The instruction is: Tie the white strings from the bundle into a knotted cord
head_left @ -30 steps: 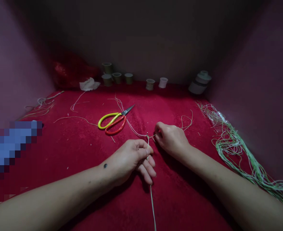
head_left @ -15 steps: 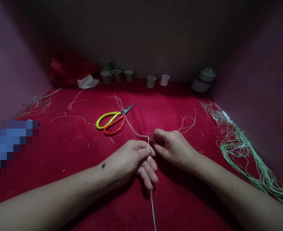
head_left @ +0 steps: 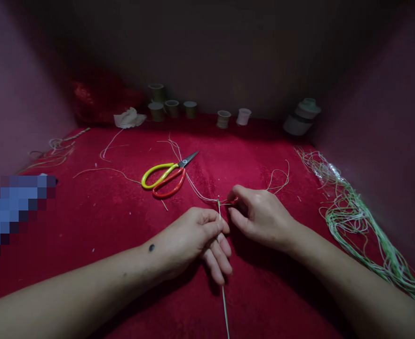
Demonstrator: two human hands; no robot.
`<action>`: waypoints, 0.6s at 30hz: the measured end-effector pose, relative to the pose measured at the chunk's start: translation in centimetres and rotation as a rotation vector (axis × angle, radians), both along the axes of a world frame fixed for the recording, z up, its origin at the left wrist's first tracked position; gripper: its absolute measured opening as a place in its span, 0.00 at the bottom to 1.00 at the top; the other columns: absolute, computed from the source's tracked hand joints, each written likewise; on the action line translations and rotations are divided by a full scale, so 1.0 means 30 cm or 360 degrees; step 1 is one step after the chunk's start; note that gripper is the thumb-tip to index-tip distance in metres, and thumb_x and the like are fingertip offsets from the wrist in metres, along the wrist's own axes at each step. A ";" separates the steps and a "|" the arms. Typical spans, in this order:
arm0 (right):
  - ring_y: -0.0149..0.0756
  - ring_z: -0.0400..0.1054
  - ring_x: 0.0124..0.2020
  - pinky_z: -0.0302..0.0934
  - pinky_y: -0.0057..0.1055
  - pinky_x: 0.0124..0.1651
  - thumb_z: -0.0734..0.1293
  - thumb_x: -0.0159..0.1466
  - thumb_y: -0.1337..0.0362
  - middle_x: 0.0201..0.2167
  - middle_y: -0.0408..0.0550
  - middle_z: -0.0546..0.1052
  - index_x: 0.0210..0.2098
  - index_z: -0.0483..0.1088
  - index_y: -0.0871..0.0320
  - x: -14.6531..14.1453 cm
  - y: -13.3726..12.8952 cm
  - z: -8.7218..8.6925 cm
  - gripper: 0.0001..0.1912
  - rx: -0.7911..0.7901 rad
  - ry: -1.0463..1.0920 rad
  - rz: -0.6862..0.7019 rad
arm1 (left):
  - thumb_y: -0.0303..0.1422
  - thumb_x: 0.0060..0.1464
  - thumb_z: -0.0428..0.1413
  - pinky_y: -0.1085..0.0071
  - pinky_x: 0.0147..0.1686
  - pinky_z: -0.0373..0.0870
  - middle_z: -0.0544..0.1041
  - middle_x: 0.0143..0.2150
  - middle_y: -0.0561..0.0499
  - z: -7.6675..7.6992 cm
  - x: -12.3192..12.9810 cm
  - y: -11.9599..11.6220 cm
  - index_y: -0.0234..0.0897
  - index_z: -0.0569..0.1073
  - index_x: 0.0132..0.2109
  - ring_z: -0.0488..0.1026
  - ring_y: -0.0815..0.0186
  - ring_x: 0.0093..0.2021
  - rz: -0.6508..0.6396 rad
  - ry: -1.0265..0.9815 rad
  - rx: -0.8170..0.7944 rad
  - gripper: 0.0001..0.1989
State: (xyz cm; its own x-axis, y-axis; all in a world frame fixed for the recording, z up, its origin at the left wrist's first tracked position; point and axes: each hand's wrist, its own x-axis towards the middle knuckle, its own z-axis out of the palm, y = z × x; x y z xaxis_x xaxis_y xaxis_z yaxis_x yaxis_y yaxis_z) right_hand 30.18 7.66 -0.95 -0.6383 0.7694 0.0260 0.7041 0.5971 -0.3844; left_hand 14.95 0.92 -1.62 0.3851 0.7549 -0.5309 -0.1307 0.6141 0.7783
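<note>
My left hand (head_left: 207, 240) pinches a pale green-and-white cord (head_left: 224, 306) between thumb and forefinger, its other fingers loosely spread below. The cord runs up to a small knot by a pin (head_left: 219, 199) stuck in the red cloth and down towards the front edge. Just right of the knot is my right hand (head_left: 262, 214), its fingers curled round a thin thread (head_left: 227, 203) leading from the knot. A gap shows between its thumb and forefinger; the inner fingertips are hidden. Scissors (head_left: 182, 164) with one yellow and one red handle lie beyond my left hand, blades half closed.
Several thread spools (head_left: 223, 119) stand along the back wall. A white bottle (head_left: 302, 117) leans at back right, and crumpled white tissue (head_left: 130, 117) lies at back left. A long tangle of green and white cords (head_left: 366, 235) lies along the right wall, loose threads (head_left: 57, 149) at left.
My right hand has shifted slightly right, away from the knot, and its thumb and forefinger have parted more. More thread shows beside the knot. My left hand keeps its pinch.
</note>
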 end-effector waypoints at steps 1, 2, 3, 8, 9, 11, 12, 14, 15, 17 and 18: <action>0.27 0.59 0.23 0.49 0.25 0.27 0.60 0.56 0.65 0.24 0.44 0.70 0.34 0.66 0.59 0.003 0.000 0.009 0.07 -0.0052 0.0023 0.0008 | 0.27 0.57 0.43 0.73 0.15 0.69 0.73 0.24 0.47 0.002 0.001 0.000 0.32 0.62 0.34 0.73 0.64 0.19 0.0007 -0.0011 -0.0001 0.05; 0.26 0.58 0.23 0.48 0.24 0.26 0.60 0.56 0.65 0.24 0.44 0.70 0.32 0.67 0.59 0.005 0.000 0.016 0.06 -0.0106 0.0042 0.0009 | 0.27 0.57 0.43 0.72 0.15 0.69 0.73 0.24 0.47 0.004 0.001 0.000 0.32 0.62 0.34 0.73 0.64 0.19 0.0026 -0.0033 -0.0006 0.05; 0.26 0.58 0.22 0.48 0.24 0.26 0.60 0.57 0.65 0.23 0.44 0.69 0.31 0.67 0.59 0.008 0.002 0.022 0.06 -0.0162 0.0057 0.0002 | 0.28 0.57 0.43 0.72 0.16 0.70 0.73 0.25 0.47 0.006 0.000 0.000 0.31 0.62 0.35 0.73 0.64 0.19 0.0061 -0.0067 -0.0011 0.05; 0.23 0.56 0.21 0.49 0.22 0.24 0.60 0.58 0.64 0.20 0.42 0.66 0.25 0.65 0.61 0.012 0.008 0.035 0.08 -0.0586 0.0312 -0.0067 | 0.26 0.56 0.42 0.70 0.16 0.72 0.75 0.26 0.42 0.008 -0.022 0.004 0.29 0.63 0.42 0.74 0.63 0.21 0.0217 -0.0323 -0.0060 0.09; 0.22 0.55 0.19 0.49 0.21 0.23 0.60 0.58 0.63 0.19 0.41 0.65 0.25 0.64 0.61 0.012 0.007 0.036 0.09 -0.0723 0.0402 -0.0096 | 0.24 0.55 0.42 0.71 0.15 0.71 0.76 0.27 0.41 0.007 -0.028 0.004 0.29 0.63 0.44 0.74 0.63 0.21 0.0194 -0.0374 -0.0090 0.10; 0.20 0.53 0.16 0.47 0.20 0.18 0.60 0.58 0.62 0.16 0.39 0.63 0.26 0.63 0.61 0.008 0.001 0.041 0.09 -0.1039 0.0565 -0.0182 | 0.22 0.54 0.42 0.73 0.14 0.70 0.76 0.27 0.39 0.005 -0.038 0.003 0.27 0.62 0.47 0.74 0.63 0.21 0.0113 -0.0465 -0.0154 0.13; 0.20 0.51 0.14 0.45 0.20 0.16 0.61 0.58 0.62 0.15 0.38 0.61 0.26 0.63 0.61 0.006 -0.004 0.043 0.08 -0.1198 0.0642 -0.0224 | 0.21 0.53 0.42 0.74 0.13 0.70 0.77 0.28 0.39 0.005 -0.040 0.001 0.27 0.61 0.50 0.74 0.63 0.21 0.0074 -0.0505 -0.0178 0.16; 0.20 0.48 0.11 0.41 0.20 0.13 0.62 0.57 0.60 0.13 0.36 0.60 0.27 0.62 0.60 0.001 -0.013 0.043 0.09 -0.1460 0.0809 -0.0305 | 0.20 0.54 0.42 0.75 0.13 0.70 0.77 0.28 0.39 0.007 -0.038 -0.003 0.28 0.58 0.55 0.74 0.64 0.20 0.0037 -0.0564 -0.0200 0.20; 0.20 0.47 0.10 0.40 0.20 0.12 0.62 0.57 0.60 0.12 0.35 0.59 0.28 0.62 0.60 0.000 -0.018 0.041 0.09 -0.1556 0.0895 -0.0337 | 0.20 0.54 0.43 0.76 0.14 0.70 0.77 0.28 0.40 0.009 -0.034 -0.005 0.29 0.56 0.56 0.74 0.65 0.20 0.0037 -0.0586 -0.0198 0.22; 0.20 0.47 0.09 0.38 0.20 0.10 0.63 0.56 0.59 0.13 0.35 0.60 0.28 0.62 0.59 -0.001 -0.025 0.032 0.09 -0.1693 0.1062 -0.0372 | 0.20 0.54 0.44 0.77 0.14 0.70 0.77 0.27 0.42 0.013 -0.021 -0.009 0.32 0.55 0.58 0.74 0.66 0.20 0.0065 -0.0626 -0.0168 0.23; 0.19 0.48 0.09 0.38 0.19 0.10 0.63 0.56 0.59 0.15 0.36 0.63 0.29 0.62 0.59 0.000 -0.027 0.026 0.09 -0.1748 0.1135 -0.0381 | 0.20 0.54 0.45 0.78 0.15 0.70 0.77 0.27 0.43 0.014 -0.014 -0.010 0.33 0.56 0.57 0.74 0.67 0.20 0.0082 -0.0642 -0.0149 0.23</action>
